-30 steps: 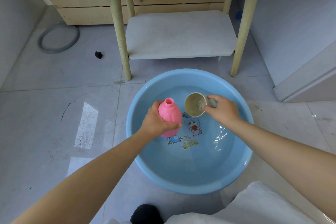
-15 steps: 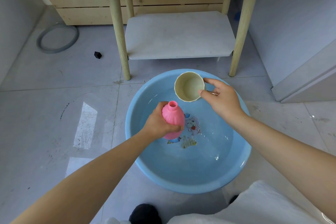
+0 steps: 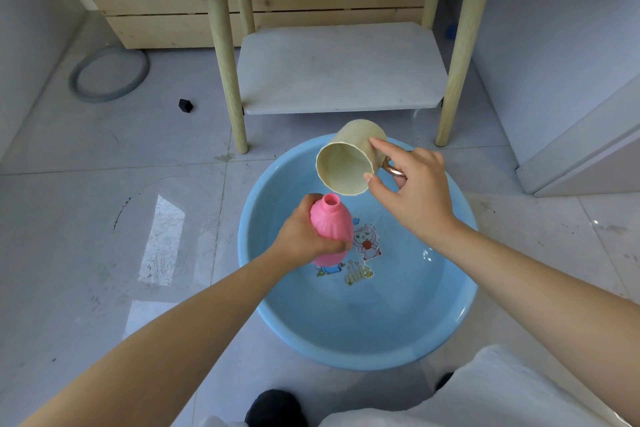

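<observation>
Right hand [image 3: 412, 196]: fingers curled at the handle, holding beige cup [image 3: 348, 165], now raised from beside the bottle to above the basin's [image 3: 381, 329] far rim. Left hand [image 3: 301, 236]: still gripping upright pink bottle [image 3: 330, 220] over the basin.

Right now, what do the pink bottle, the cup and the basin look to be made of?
Pink bottle: likely plastic, matte, moulded ribs. Cup: pale yellow, matte, thin faceted rim; plastic or ceramic, unclear; handle looks shiny coppery metal. Basin: glossy blue plastic, bright reflections on its wall.
</observation>
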Available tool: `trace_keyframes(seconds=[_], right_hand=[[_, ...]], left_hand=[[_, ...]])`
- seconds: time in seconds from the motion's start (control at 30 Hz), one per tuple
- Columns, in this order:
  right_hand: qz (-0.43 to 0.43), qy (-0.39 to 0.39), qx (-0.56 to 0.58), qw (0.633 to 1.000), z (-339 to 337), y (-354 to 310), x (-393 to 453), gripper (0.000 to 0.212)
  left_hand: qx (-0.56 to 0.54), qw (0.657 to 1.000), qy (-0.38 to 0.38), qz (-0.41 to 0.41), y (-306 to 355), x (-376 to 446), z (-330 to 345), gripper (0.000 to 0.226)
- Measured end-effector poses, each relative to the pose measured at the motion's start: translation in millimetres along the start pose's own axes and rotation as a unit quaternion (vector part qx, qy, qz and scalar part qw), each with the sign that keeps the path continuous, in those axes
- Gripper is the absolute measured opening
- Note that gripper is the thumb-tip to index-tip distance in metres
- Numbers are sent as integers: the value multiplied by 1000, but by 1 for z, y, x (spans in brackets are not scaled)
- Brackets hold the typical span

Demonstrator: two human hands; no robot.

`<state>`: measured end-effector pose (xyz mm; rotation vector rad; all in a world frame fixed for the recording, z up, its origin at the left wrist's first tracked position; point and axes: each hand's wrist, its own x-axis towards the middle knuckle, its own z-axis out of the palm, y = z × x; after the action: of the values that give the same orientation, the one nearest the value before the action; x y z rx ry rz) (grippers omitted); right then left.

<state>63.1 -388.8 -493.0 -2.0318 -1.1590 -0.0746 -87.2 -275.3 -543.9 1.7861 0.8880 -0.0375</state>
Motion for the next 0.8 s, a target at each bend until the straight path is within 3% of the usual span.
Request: trace_keyframes(seconds=[0.8], right_hand=[[-128, 52, -63, 988, 2, -2, 5, 42]], left_hand=[[-1, 1000, 4, 2, 0, 3, 0, 78]])
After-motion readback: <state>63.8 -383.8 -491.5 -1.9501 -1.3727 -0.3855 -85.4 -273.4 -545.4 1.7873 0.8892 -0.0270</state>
